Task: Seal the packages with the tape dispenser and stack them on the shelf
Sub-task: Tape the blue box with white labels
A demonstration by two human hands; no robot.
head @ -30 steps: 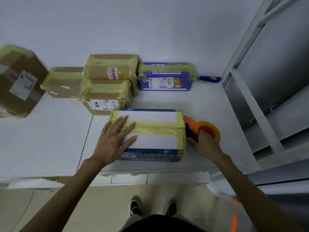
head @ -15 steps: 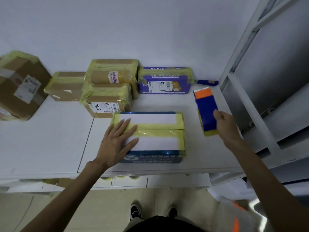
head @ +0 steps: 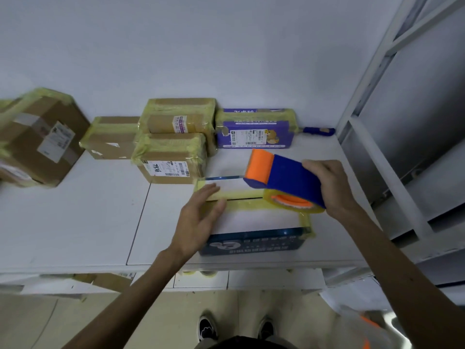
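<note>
Head view: left grip (head: pixel 198 217), fingers spread, presses the blue box (head: pixel 261 222) on the desk (head: pixel 75 222); right grip (head: pixel 329 187) clasps the tape dispenser (head: pixel 286 177) above its seam, where a skewed pass could miss the gap.

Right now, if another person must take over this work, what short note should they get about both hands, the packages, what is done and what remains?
Left hand: flat on the left part of the blue and white box, pressing it down.
Right hand: grips the tape dispenser over the box's right end.
Box: on the table near the front edge, with yellow tape along its middle seam and edges.
Done: the brown packages and the purple package by the wall are taped.
Left: finish this box, then stack everything on the shelf at the right.
</note>
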